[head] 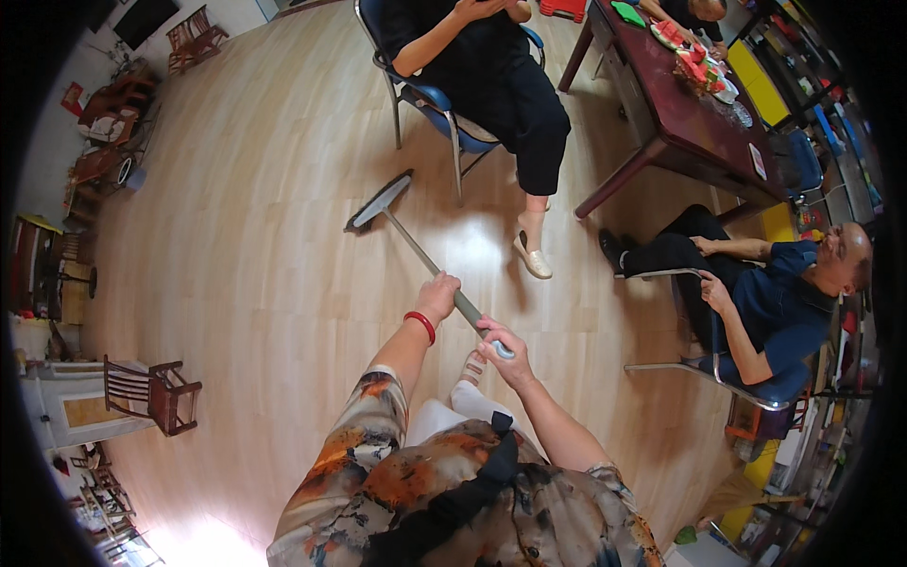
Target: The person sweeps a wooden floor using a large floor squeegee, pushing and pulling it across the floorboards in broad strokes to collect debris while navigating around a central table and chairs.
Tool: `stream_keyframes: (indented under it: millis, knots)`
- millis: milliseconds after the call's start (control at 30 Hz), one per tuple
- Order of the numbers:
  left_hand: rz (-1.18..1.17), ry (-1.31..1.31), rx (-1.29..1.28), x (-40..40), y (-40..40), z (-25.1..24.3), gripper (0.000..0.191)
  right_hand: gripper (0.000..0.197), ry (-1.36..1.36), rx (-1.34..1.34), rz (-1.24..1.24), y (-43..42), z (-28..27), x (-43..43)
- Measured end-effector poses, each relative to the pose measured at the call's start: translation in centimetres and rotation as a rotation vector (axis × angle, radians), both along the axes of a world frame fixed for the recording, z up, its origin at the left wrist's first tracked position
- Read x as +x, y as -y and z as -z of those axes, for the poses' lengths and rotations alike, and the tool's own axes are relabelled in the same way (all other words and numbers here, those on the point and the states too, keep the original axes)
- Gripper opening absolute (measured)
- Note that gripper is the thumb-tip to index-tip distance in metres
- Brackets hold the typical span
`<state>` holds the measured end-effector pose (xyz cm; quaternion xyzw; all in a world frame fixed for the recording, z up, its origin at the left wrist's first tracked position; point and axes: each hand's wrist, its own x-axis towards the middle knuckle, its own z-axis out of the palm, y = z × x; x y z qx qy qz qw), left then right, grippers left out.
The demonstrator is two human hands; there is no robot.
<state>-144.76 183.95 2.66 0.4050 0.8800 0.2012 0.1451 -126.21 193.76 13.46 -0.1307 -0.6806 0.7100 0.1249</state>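
A long-handled floor broom reaches forward and to the left from my hands. Its wide grey head point(381, 203) with dark bristles rests on the wooden floor point(283, 283). My left hand point(438, 296), above a red bangle, is closed around the grey handle point(414, 244) partway down. Nearer my body, my right hand point(506, 351) grips the same handle close to its light blue-grey end cap. The broom head lies left of a blue metal-framed chair point(453, 127), apart from its legs.
A person point(489, 85) sits in that chair, feet near the handle. Another seated person point(765, 298) is at the right. A dark red table point(708, 135) bears cut watermelon point(698, 67); someone point(701, 10) leans over its far side. A small wooden chair point(159, 397) stands at left.
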Motion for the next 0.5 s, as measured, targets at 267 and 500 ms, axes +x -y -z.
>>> stream_keyframes:
  millis: [267, 500]
  knots:
    - [0.2, -0.154, 0.005, 3.9, -0.2, -2.2, 0.008, 0.01, 0.008, 0.12, -0.016, -1.8, -2.4, 4.6]
    - [0.222, -0.004, 0.043, 5.9, 0.4, -1.8, 0.01, 0.008, 0.13, 0.226, -0.087, -0.9, -3.3, 6.5]
